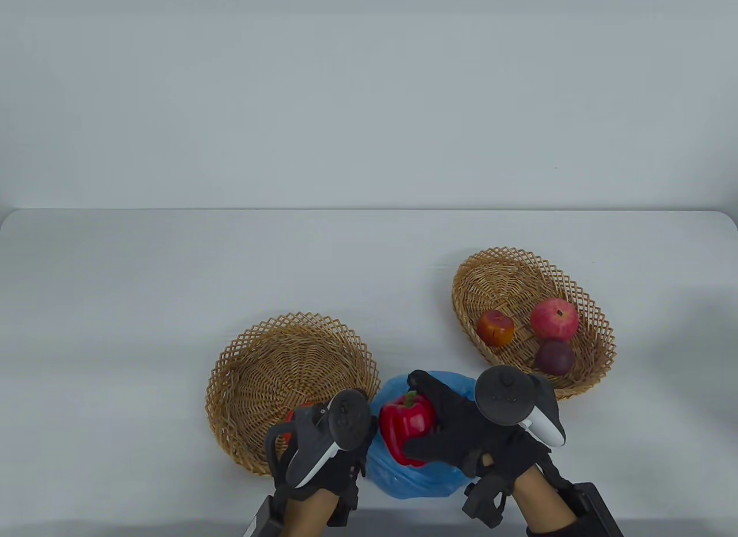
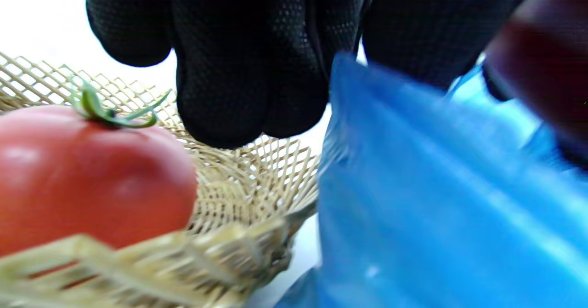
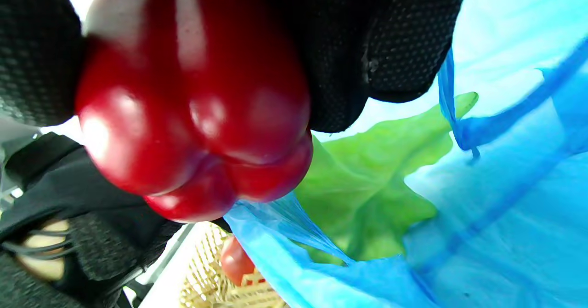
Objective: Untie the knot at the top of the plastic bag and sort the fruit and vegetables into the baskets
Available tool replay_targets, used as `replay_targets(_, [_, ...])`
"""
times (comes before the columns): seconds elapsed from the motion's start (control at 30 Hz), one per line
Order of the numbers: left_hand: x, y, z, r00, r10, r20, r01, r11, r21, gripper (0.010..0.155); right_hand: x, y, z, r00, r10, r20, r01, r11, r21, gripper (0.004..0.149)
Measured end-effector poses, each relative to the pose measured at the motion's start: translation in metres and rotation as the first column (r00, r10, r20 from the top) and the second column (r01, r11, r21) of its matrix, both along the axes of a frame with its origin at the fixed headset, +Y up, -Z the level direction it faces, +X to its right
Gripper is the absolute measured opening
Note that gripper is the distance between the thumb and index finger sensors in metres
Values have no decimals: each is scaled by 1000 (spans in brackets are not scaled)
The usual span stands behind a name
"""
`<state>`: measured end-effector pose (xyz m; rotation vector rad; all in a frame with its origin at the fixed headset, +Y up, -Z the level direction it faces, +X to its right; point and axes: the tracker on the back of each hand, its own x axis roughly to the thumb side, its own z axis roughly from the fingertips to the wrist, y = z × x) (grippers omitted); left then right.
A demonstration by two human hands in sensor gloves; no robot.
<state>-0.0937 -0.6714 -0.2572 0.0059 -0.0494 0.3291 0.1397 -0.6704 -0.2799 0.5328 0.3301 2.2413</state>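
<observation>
My right hand (image 1: 441,413) grips a red bell pepper (image 1: 405,424) just above the open blue plastic bag (image 1: 415,473) at the table's front. From the right wrist, the pepper (image 3: 197,110) fills the fingers, and a green lettuce leaf (image 3: 376,184) lies inside the bag (image 3: 505,216). My left hand (image 1: 357,447) is at the bag's left rim, over the left basket's (image 1: 277,364) near edge. In the left wrist view its fingers (image 2: 229,69) pinch the bag's edge (image 2: 413,184). A tomato (image 2: 82,174) lies in that basket (image 2: 239,207).
The right basket (image 1: 507,277) holds three fruits: an orange-red one (image 1: 496,327), a pomegranate (image 1: 554,318) and a dark purple plum (image 1: 554,356). The white table runs back to a far edge (image 1: 369,210) at a pale wall.
</observation>
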Motion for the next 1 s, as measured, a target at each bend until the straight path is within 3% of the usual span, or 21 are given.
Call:
replay_targets(0.13, [-15,14,7,979,199,43,-201,978,63,70,5,3,0,997,-65,37,65,998,18,103])
replay_targets(0.27, [-23,19,8,911,391,133,-398,917,34,67,9,6,2,989,-137,50,136,990,20,103])
replay_targets(0.33, [-24,19,7,859,474,194,-478,878,-26,70,10,8,4,984,-176,34,175,984,20,103])
replay_targets(0.43, [-29,17,3,732,620,284,-611,781,-130,79,10,11,5,964,-260,-55,260,966,-20,103])
replay_targets(0.53, [-27,15,1,599,706,378,-667,701,-252,95,4,12,8,934,-323,-155,311,945,-100,97])
replay_targets(0.57, [-25,15,2,584,712,389,-667,695,-269,97,2,12,9,929,-328,-173,313,944,-109,95])
replay_targets(0.67, [-21,15,3,604,679,417,-631,727,-270,101,-2,13,13,938,-292,-187,281,956,-83,92])
replay_targets(0.83, [-25,16,2,545,729,415,-687,672,-277,104,0,18,13,940,-300,-161,294,954,-63,84])
replay_targets(0.9, [-28,18,2,554,724,410,-692,675,-255,106,-1,23,17,962,-243,-121,247,969,20,82])
replay_targets(1.0, [-36,22,5,638,681,361,-682,717,-147,107,-3,28,24,996,-91,21,83,965,247,71])
